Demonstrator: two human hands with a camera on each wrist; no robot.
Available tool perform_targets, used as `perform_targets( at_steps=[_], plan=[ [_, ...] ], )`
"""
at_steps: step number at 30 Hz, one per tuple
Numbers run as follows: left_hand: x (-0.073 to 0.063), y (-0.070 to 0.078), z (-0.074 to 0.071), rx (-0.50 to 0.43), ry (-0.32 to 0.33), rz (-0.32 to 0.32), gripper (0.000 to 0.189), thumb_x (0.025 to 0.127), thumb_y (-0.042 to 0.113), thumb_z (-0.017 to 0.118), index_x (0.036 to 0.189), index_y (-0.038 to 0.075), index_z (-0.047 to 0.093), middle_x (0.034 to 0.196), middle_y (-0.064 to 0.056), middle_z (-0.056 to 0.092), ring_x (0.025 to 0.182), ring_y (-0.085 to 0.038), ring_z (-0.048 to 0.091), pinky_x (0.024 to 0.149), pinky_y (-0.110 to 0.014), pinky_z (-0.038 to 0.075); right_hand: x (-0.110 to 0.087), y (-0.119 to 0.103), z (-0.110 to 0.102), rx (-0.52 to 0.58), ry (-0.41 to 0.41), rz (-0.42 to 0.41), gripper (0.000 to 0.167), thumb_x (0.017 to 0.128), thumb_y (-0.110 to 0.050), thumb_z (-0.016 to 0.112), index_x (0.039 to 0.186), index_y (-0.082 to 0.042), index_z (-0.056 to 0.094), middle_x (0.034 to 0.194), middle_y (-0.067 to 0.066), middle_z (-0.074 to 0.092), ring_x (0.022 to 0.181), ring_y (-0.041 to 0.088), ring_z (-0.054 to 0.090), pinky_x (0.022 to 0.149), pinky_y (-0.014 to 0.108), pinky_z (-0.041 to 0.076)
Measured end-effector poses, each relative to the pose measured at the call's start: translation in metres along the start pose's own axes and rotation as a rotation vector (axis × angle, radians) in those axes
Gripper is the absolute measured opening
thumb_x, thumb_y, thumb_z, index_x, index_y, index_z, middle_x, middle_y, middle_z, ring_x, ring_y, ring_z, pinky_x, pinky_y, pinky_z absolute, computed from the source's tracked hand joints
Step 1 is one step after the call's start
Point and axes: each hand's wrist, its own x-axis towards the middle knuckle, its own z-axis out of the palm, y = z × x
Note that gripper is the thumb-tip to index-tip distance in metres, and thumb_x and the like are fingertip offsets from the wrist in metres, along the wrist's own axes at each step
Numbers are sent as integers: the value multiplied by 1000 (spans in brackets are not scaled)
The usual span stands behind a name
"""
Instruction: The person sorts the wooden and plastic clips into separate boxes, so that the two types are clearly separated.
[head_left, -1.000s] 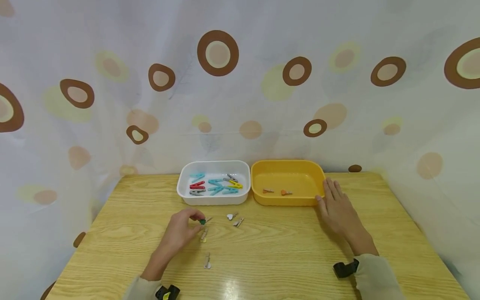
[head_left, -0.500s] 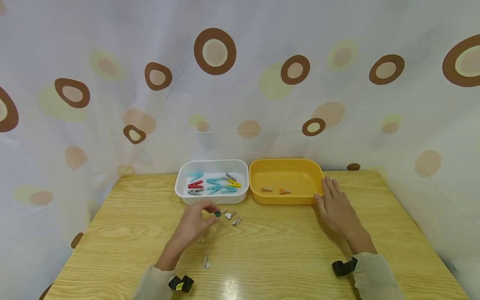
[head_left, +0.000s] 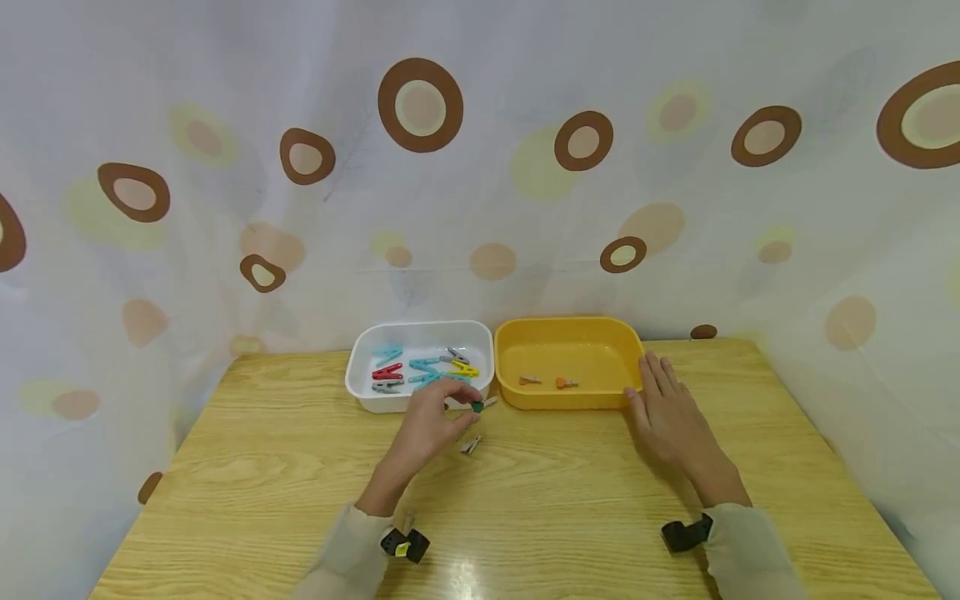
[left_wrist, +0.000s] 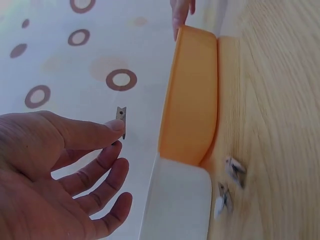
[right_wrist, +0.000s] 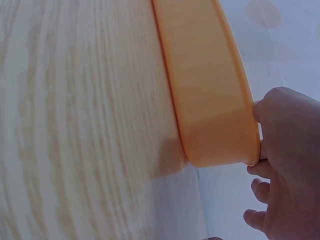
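In the head view my left hand [head_left: 431, 425] pinches a small wooden clothespin [head_left: 490, 402] with a green ornament, just in front of the two bins. Thumb and fingertip hold the same clothespin [left_wrist: 121, 115] in the left wrist view. My right hand [head_left: 675, 421] rests with straight fingers against the right end of the yellow bin [head_left: 573, 400], its thumb at the front corner. Two small clothespins with orange ornaments, one of them a heart-like clothespin [head_left: 566, 383], lie inside that bin. Another small wooden clothespin [head_left: 471, 445] lies on the table beside my left hand.
To the left a white bin [head_left: 360, 392] touches the yellow one and holds several larger plastic clothespins, among them a red clothespin [head_left: 387, 372]. A wooden clothespin [head_left: 408, 522] shows partly behind the left wrist camera. Both bins stand against the patterned curtain [head_left: 495, 183].
My left hand has carried the green-ornamented clothespin to the right and away from me, toward the yellow bin. It now covers some table clothespins. The right hand stays at the bin.
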Motion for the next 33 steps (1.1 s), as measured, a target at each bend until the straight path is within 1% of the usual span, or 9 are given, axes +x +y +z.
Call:
perform_targets(
  at_steps=[3, 5, 9, 15, 18, 21, 24, 27, 33],
  plan=[
    [9, 4, 8, 14, 4, 33, 17, 86, 3, 82, 101, 9, 75, 101, -3, 72, 95, -26, 66, 81, -49, 54, 0, -1, 1, 5, -3, 2, 70, 114, -40, 26, 160, 10, 10, 167, 30, 8, 153, 49, 7, 115, 72, 17],
    [14, 5, 13, 13, 3, 38, 16, 88, 4, 81, 102, 8, 75, 101, -4, 72, 96, -27, 66, 82, -48, 54, 0, -1, 2, 9, -5, 3, 70, 114, -40, 26, 160, 10, 10, 167, 29, 7, 153, 49, 7, 115, 71, 17],
    [24, 8, 24, 24, 7, 60, 15, 89, 4, 80, 104, 8, 75, 102, -4, 72, 96, -27, 66, 81, -42, 54, 1, -2, 3, 7, -6, 5, 70, 113, -41, 26, 160, 10, 10, 167, 29, 8, 153, 49, 6, 115, 71, 18],
    [42, 19, 39, 5, 11, 75, 16, 89, 3, 80, 104, 7, 75, 103, -6, 72, 95, -27, 66, 78, -34, 53, 0, -4, 2, -2, -2, 8, 71, 113, -41, 26, 160, 10, 10, 167, 30, 9, 153, 49, 7, 115, 71, 19],
    [52, 23, 47, -15, -11, 72, 16, 90, 3, 79, 105, 6, 75, 104, -7, 72, 98, -30, 66, 82, -36, 54, 0, -4, 3, 0, 1, 8, 70, 113, -41, 26, 160, 9, 10, 167, 30, 9, 153, 49, 7, 115, 71, 19],
    [62, 28, 56, -21, -39, 54, 16, 91, 4, 78, 107, 6, 75, 106, -7, 72, 101, -29, 66, 87, -38, 55, -2, -3, 4, 1, 9, 6, 70, 113, -41, 26, 160, 10, 10, 166, 31, 10, 153, 49, 8, 115, 71, 19],
    [71, 31, 66, -12, -57, 42, 15, 91, 6, 78, 107, 7, 76, 105, -5, 72, 101, -27, 67, 87, -35, 55, -3, -3, 4, -1, 14, 6, 70, 113, -40, 26, 160, 10, 11, 166, 31, 10, 153, 50, 9, 115, 71, 19],
    [79, 33, 75, 7, -73, 48, 14, 92, 8, 78, 106, 8, 76, 103, -3, 73, 99, -24, 67, 85, -28, 54, -3, -3, 4, -2, 20, 4, 70, 113, -40, 26, 160, 10, 11, 166, 31, 11, 153, 49, 9, 115, 71, 19],
    [93, 36, 91, 4, -132, 18, 16, 91, 8, 79, 107, 8, 77, 103, -1, 72, 101, -24, 66, 87, -25, 52, -6, -3, 4, -4, 30, 5, 69, 113, -40, 26, 160, 10, 11, 166, 32, 12, 153, 49, 8, 115, 71, 19]
  ],
)
